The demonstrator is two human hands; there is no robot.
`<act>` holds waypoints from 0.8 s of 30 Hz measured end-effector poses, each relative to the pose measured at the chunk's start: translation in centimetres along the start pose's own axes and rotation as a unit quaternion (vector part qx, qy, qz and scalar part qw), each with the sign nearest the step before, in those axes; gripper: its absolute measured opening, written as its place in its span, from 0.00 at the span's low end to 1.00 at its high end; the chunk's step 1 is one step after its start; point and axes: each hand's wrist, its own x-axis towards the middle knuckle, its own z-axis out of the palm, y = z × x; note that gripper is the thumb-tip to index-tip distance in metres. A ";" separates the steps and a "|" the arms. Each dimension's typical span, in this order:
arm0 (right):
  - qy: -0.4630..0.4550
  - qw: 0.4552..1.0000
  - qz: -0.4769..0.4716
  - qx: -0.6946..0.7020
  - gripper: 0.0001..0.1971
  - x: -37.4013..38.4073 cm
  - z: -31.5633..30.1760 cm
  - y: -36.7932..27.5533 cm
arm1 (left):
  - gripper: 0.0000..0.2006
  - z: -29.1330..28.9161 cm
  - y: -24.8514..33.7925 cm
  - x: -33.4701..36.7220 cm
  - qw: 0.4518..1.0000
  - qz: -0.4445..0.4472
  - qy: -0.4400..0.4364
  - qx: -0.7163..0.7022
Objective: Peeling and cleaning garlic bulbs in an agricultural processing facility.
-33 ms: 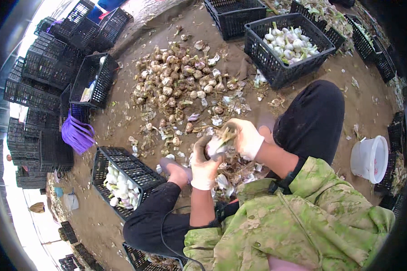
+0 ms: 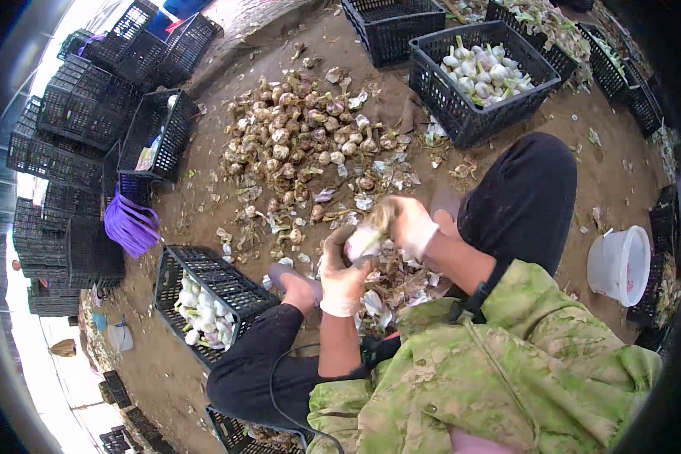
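My left hand, in a worn, soiled white glove, is closed round a garlic bulb with white and faintly purple skin. On the bulb's upper right side, my right hand, gloved too, has its fingers bent against the stem end and dry outer skin. Motion blurs those fingertips. Beneath both hands lies a litter of peeled garlic skins between my legs. Beyond them spreads a heap of unpeeled brown garlic bulbs on the ground.
Left of my leg, a black crate holds cleaned white garlic; another black crate of it stands at the far right. Stacked black crates and purple straps are at the left. A white bucket stands right.
My right fingers have shifted slightly at the top of the bulb, and more of its white side now shows. The left hand holds nearly the same place.
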 end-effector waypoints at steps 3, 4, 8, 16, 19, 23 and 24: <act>-0.105 0.992 0.069 0.023 0.12 1.8 -0.4 1.2 | 0.29 -0.4 0.1 -0.2 0.997 0.031 -0.064 -0.023; -0.175 0.970 0.029 -0.169 0.14 1.3 -0.4 1.4 | 0.30 -0.7 0.3 -0.2 0.999 0.040 -0.032 0.017; -0.280 0.829 0.014 -0.484 0.26 -1.5 -1.4 0.0 | 0.30 -1.2 1.3 0.0 0.944 0.201 0.001 0.262; -0.261 0.948 0.061 0.173 0.27 -4.7 -1.8 -6.1 | 0.25 0.7 2.6 -0.6 0.874 0.271 -0.024 0.403; -0.178 0.979 0.029 0.093 0.24 -4.6 -1.9 -6.8 | 0.21 0.5 3.1 -0.7 0.866 0.313 0.045 0.387; -0.180 0.983 0.006 0.041 0.22 -4.7 -1.9 -6.8 | 0.15 0.5 2.9 -0.7 0.769 0.352 0.044 0.532; -0.174 0.985 0.018 0.003 0.22 -4.7 -1.9 -6.8 | 0.12 0.6 2.8 -0.6 0.757 0.360 0.054 0.543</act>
